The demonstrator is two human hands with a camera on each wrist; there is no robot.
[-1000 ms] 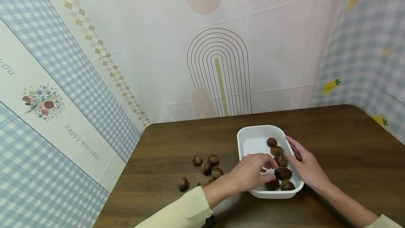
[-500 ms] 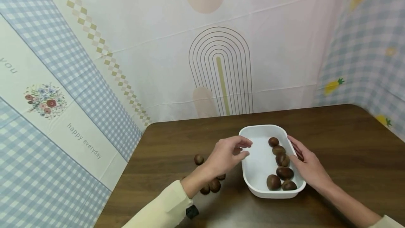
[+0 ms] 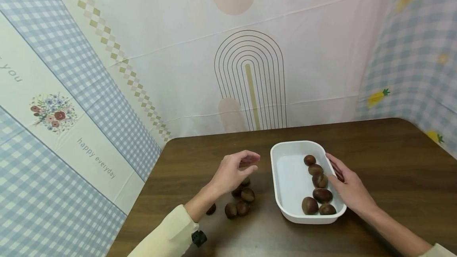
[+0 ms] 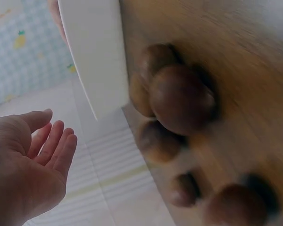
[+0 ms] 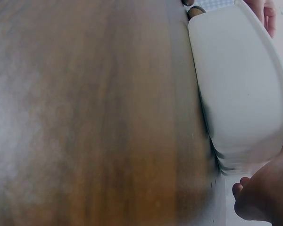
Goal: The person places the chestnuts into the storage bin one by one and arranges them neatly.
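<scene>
A white rectangular tray (image 3: 290,181) stands on the table, with several brown chestnuts (image 3: 322,196) lined up along its right side. My right hand (image 3: 351,189) grips the tray's right wall, thumb at the rim and fingers outside. To the left of the tray, my left hand (image 3: 231,173) hovers with loosely bent fingers and nothing in them. Below and beside it lie several loose chestnuts (image 3: 248,195), some partly hidden by the hand and forearm. In the left wrist view, the left hand (image 4: 35,165) is apart from both the chestnuts (image 4: 181,100) and the tray's wall (image 4: 96,52).
The dark wooden table (image 3: 389,162) reaches back to a white patterned cloth (image 3: 185,70). Blue checked cloth hangs at both sides. A black band (image 3: 198,238) sits at the left sleeve.
My left hand has moved left out of the tray to over the loose chestnuts, leaving the chestnuts inside lying untouched. The right hand keeps its hold on the tray's side.
</scene>
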